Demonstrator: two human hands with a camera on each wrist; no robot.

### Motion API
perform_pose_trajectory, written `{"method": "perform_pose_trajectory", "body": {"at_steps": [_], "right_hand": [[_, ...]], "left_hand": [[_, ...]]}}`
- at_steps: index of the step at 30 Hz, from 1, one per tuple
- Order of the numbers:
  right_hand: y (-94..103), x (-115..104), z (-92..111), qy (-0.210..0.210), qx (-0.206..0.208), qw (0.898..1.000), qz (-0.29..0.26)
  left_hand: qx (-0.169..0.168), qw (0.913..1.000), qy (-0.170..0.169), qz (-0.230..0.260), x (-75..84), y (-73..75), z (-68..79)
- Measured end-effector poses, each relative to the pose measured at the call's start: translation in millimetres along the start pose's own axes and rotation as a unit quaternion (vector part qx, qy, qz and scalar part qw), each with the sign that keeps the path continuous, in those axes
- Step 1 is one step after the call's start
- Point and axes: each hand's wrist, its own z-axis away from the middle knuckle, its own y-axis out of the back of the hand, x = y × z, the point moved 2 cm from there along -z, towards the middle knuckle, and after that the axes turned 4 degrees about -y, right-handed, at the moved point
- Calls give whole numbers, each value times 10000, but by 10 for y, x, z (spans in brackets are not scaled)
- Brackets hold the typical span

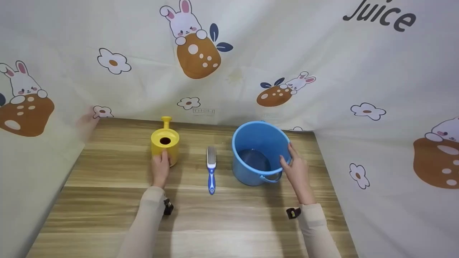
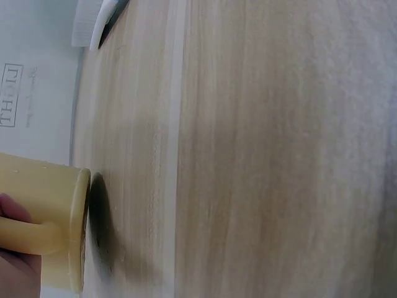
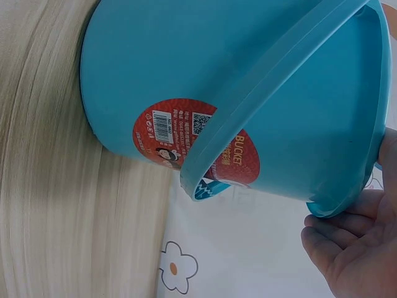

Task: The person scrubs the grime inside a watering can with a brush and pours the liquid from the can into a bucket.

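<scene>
My left hand [image 1: 160,170] grips the handle of a yellow watering can [image 1: 156,143], whose round top opening faces up and whose spout points away. In the left wrist view the can's base [image 2: 80,230] stands just off the table, with a dark shadow beside it. A blue bucket [image 1: 247,175] stands to the right, its handle [image 3: 267,93] hanging down the near side. My right hand [image 1: 297,173] holds the bucket's right rim, thumb toward the inside and fingers outside under the lip. Between the two lies a brush [image 1: 211,172] with a blue and white handle.
The wood-patterned table [image 1: 215,225] ends at a pale cloth [image 1: 143,82] printed with rabbits and flowers, which rises at the back and both sides. A red label [image 3: 245,158] sticks to the bucket's side. Small black devices [image 1: 293,213] sit at both wrists.
</scene>
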Motion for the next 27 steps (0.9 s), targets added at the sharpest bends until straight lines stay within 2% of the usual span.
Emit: {"method": "perform_pose_trajectory", "body": {"at_steps": [9,14,23,27], "right_hand": [[0,11,-10,-80,-39,9999,-92],[-5,19,-14,-135,-102,9998,-125],[-7,18,-22,-229,-212,9994,-118],[-12,18,-16,-170,-155,9997,-106]], "left_hand": [[-153,9988,-86,448,-69,20,67],[-294,9985,-81,459,-126,32,112],[-737,9945,156,734,-212,70,181],[-915,9898,221,1071,-213,79,194]]}}
